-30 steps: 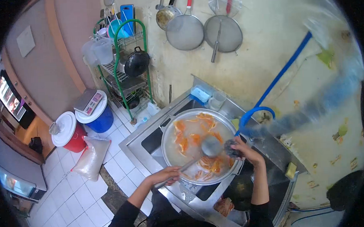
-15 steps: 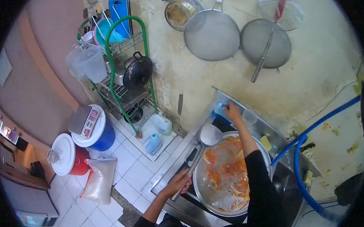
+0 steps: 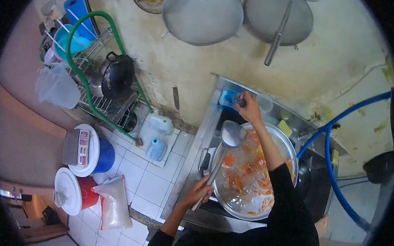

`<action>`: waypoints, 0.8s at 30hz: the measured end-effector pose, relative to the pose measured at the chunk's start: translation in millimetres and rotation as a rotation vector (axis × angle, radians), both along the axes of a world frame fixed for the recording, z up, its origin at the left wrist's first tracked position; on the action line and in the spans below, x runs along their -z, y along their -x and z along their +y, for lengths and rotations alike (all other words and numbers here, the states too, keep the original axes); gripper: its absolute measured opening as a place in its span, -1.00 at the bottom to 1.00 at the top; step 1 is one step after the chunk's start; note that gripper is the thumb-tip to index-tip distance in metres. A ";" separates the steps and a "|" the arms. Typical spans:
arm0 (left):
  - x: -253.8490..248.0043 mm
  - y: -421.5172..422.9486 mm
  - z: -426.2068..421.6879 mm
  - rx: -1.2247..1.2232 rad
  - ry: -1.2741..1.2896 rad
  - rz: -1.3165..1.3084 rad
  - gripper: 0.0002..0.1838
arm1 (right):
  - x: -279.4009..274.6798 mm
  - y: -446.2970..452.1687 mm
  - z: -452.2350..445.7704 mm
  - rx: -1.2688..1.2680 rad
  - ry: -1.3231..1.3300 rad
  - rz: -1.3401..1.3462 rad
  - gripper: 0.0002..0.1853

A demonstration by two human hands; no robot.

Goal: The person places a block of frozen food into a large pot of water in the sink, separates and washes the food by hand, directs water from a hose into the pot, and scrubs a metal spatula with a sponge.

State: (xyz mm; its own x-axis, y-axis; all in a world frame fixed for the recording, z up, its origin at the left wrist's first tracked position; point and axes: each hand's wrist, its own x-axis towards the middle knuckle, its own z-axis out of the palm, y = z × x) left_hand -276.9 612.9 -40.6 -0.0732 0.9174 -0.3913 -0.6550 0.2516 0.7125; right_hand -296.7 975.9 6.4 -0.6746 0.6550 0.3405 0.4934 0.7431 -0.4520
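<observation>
Left hand (image 3: 198, 192): fingers are curled fully around the handle of a long-handled metal utensil (image 3: 232, 133), leaving no visible gap. The utensil slants to the far side, its broad head above the far left edge of a round metal basin (image 3: 294, 159); contact between the two cannot be confirmed. The basin sits on the steel sink unit (image 3: 205, 133) and contains orange pieces (image 3: 238, 181) in cloudy liquid (image 3: 230, 200).

Right hand (image 3: 250, 109): fingers are bent around a dark scouring pad (image 3: 238, 100), part of which protrudes on the left. The pad is at the blue tray (image 3: 225, 99) in the far corner of the unit (whether it touches the tray cannot be told from this angle).

Cautions: The right sleeve (image 3: 284, 180) crosses the right side of the basin; lowering the elbow could wet the cloth. Excess soap or water on the pad could drip among the orange pieces if the hand passes over them. The utensil is supported at its handle end, so a loose or wet grip could let the head tip into the liquid and splash.
</observation>
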 end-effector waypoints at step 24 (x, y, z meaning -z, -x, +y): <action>-75.0 -194.3 85.7 0.510 -0.086 0.064 -0.49 | -13.8 -422.6 -106.0 0.154 0.596 0.489 -0.65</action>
